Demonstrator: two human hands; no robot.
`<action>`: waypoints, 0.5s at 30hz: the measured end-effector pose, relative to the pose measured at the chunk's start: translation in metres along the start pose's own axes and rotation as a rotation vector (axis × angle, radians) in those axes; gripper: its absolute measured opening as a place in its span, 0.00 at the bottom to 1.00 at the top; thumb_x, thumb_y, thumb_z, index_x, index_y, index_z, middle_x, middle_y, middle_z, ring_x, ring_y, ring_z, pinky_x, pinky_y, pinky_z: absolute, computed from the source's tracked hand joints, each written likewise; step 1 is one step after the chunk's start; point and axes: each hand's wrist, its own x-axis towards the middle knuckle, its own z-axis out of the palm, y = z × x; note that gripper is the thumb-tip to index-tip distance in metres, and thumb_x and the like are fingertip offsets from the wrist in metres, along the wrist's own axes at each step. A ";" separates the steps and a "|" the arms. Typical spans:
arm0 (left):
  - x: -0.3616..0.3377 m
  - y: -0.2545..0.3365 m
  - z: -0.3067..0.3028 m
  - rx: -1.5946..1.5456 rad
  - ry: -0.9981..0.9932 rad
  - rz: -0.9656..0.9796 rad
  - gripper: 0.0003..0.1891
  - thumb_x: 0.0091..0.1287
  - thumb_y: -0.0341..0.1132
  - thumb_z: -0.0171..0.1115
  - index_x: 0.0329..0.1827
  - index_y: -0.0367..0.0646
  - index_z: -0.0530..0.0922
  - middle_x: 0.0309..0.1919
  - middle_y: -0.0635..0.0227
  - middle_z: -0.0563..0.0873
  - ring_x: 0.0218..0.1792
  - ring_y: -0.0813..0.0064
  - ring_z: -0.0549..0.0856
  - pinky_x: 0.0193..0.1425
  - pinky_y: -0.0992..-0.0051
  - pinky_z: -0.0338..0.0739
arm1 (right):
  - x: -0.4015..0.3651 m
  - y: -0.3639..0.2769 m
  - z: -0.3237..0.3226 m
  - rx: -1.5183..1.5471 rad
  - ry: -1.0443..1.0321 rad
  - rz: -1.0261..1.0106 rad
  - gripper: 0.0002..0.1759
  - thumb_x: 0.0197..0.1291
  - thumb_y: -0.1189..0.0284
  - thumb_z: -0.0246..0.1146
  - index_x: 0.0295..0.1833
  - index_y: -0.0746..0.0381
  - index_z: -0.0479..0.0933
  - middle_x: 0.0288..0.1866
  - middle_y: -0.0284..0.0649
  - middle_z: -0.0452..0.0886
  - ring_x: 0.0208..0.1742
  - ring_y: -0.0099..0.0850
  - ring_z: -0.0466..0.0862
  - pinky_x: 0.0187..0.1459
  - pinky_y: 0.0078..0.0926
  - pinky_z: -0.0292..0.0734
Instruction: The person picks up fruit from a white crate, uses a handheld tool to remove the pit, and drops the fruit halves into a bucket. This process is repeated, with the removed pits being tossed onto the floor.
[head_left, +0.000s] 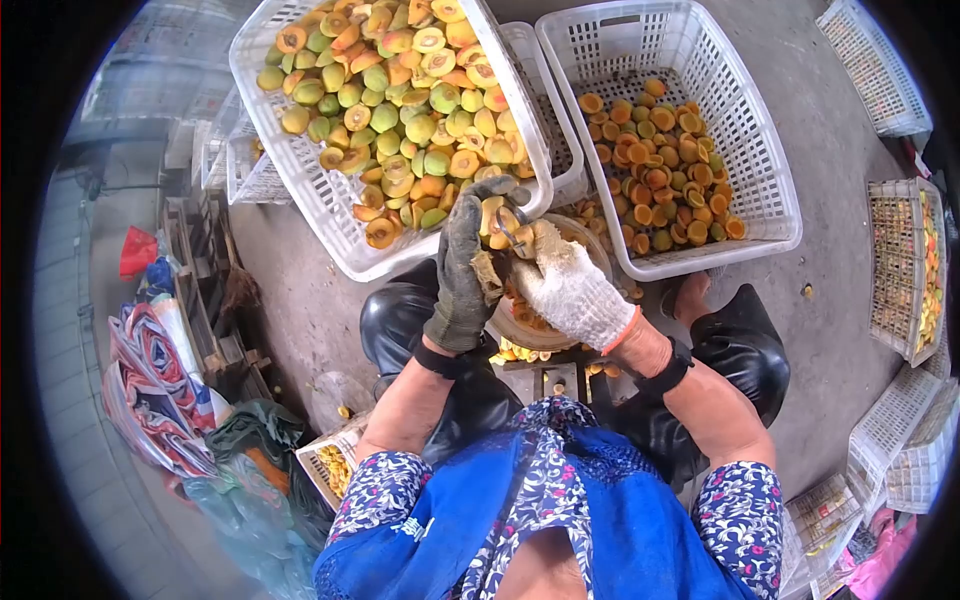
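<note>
My left hand [464, 270], in a dark, stained glove, is closed around yellow-orange fruit halves [490, 222] that look like peach or apricot. In a white knitted glove, my right hand [574, 288] grips a small tool with a curved metal blade [514, 232], its edge at the fruit. Both hands meet above a round tub [525, 336] holding orange scraps, partly hidden beneath them. Just beyond my left hand, a white crate [345, 262] is heaped with halved fruit [410, 110], some with stones showing. Hollowed fruit halves [660, 170] lie in another white crate [755, 120] at the right.
More crates stand along the right, one full of fruit [905, 270]. A wooden pallet [205, 290], a broom [238, 275], and striped and green plastic sheets [160, 390] lie at the left. A small box of yellow pieces [335, 465] sits beside my left elbow.
</note>
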 end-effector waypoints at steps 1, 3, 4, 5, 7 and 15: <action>0.000 -0.006 -0.003 -0.002 0.002 0.000 0.25 0.76 0.51 0.42 0.60 0.36 0.70 0.53 0.61 0.79 0.55 0.71 0.79 0.60 0.71 0.74 | 0.000 -0.001 -0.001 0.041 -0.025 0.010 0.13 0.53 0.70 0.61 0.44 0.66 0.78 0.48 0.56 0.77 0.49 0.50 0.79 0.46 0.40 0.76; 0.001 -0.018 -0.011 0.145 -0.018 0.137 0.25 0.76 0.51 0.40 0.57 0.36 0.72 0.49 0.61 0.81 0.50 0.71 0.82 0.56 0.70 0.77 | 0.002 0.005 0.005 0.105 0.059 -0.045 0.11 0.52 0.71 0.60 0.40 0.65 0.76 0.41 0.53 0.76 0.43 0.48 0.79 0.41 0.39 0.76; 0.001 -0.025 -0.015 0.230 0.059 0.168 0.25 0.77 0.50 0.39 0.56 0.36 0.73 0.45 0.60 0.82 0.46 0.69 0.83 0.54 0.69 0.79 | 0.002 0.008 0.008 0.167 0.143 -0.101 0.09 0.51 0.72 0.59 0.36 0.65 0.75 0.34 0.49 0.76 0.37 0.46 0.79 0.35 0.38 0.76; 0.003 -0.024 -0.016 0.229 0.059 0.168 0.25 0.77 0.50 0.39 0.56 0.36 0.73 0.45 0.60 0.82 0.46 0.69 0.83 0.54 0.69 0.79 | 0.001 0.012 0.009 0.166 0.143 -0.100 0.09 0.51 0.72 0.59 0.36 0.65 0.75 0.34 0.49 0.76 0.37 0.46 0.79 0.35 0.38 0.76; 0.003 -0.017 -0.020 0.247 -0.115 0.053 0.26 0.76 0.52 0.41 0.57 0.35 0.72 0.46 0.59 0.82 0.45 0.69 0.84 0.54 0.70 0.79 | -0.002 0.017 0.012 0.196 0.096 -0.120 0.08 0.51 0.73 0.59 0.36 0.66 0.75 0.35 0.50 0.76 0.38 0.47 0.79 0.37 0.40 0.77; 0.003 -0.008 -0.002 -0.139 0.139 -0.200 0.25 0.76 0.54 0.42 0.38 0.40 0.75 0.36 0.62 0.80 0.39 0.69 0.81 0.53 0.62 0.80 | 0.006 0.006 -0.003 0.528 -0.091 0.098 0.08 0.52 0.75 0.59 0.38 0.66 0.76 0.35 0.47 0.78 0.36 0.42 0.80 0.35 0.34 0.77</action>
